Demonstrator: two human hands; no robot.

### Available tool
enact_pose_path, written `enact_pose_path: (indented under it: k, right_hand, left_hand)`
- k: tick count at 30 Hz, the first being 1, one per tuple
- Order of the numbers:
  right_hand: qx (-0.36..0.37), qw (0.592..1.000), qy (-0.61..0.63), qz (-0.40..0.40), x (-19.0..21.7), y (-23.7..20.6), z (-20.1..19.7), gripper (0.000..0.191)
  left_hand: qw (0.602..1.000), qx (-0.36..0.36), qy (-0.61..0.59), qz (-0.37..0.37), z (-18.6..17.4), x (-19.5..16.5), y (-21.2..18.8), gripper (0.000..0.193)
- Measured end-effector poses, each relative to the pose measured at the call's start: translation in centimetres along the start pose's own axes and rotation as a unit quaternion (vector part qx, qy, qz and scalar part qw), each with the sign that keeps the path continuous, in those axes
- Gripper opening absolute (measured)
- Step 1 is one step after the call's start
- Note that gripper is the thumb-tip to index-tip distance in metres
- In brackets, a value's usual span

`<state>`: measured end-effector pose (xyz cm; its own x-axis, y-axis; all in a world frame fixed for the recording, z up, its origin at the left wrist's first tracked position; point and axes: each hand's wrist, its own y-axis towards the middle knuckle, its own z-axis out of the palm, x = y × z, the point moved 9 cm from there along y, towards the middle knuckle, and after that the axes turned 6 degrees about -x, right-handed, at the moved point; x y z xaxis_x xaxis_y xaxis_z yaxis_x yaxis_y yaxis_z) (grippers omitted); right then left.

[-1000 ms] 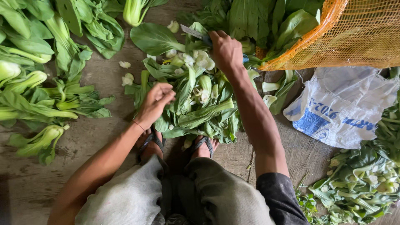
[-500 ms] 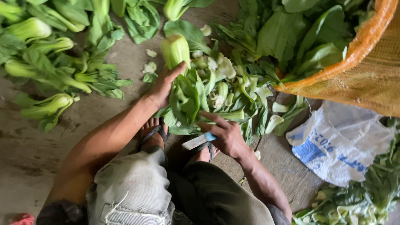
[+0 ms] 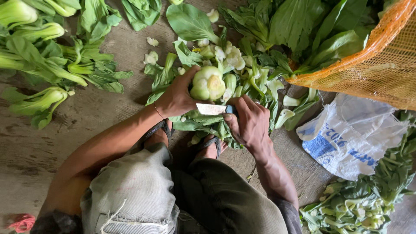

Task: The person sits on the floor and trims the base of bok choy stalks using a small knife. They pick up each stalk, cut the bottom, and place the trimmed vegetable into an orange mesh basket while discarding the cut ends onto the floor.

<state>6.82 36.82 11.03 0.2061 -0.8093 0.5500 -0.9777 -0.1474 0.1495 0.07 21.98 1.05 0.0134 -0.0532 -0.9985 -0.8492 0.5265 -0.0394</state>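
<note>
Surface: worn wooden floor (image 3: 99,117) strewn with greens | left hand (image 3: 177,97) grips bok choy (image 3: 208,83) | right hand (image 3: 249,123) clasps knife (image 3: 211,109), handle probably hidden.

light: soft daylight falling evenly | shadows: faint ones pooling beneath the arms | focus: staying sharp centrally | edges: bending slightly

free: bare floor (image 3: 108,117) left of centre | blocked: leaf pile (image 3: 242,73) upper centre, orange net sack (image 3: 372,69) upper right
</note>
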Motion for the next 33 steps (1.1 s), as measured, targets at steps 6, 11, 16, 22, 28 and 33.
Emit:
enact_pose_path:
  k: [6,11,16,22,28,33]
  right_hand:
    - [0.01,0.999,-0.032,-0.028,0.5,0.6,-0.1,0.06]
    - [0.022,0.998,-0.041,-0.05,0.9,0.5,-0.4,0.059]
    - [0.024,0.997,-0.041,-0.064,1.5,0.6,-1.3,0.057]
    - [0.035,0.995,-0.061,-0.066,1.7,0.8,-1.5,0.057]
    - [0.046,0.993,-0.075,-0.082,1.9,0.8,-2.1,0.055]
    - [0.055,0.99,-0.106,-0.081,2.2,0.6,-2.0,0.057]
  left_hand:
    - [0.939,0.101,-0.277,-0.178,2.9,1.2,-1.3,0.077]
    - [0.964,0.107,-0.209,-0.126,2.8,0.8,-1.4,0.075]
    - [0.942,0.122,-0.281,-0.138,3.3,1.3,-1.7,0.077]
    - [0.951,0.162,-0.225,-0.137,3.2,1.2,-2.3,0.081]
    - [0.972,0.182,-0.12,-0.088,2.8,0.8,-2.5,0.088]
    - [0.987,0.163,-0.003,0.001,2.3,0.1,-2.4,0.093]
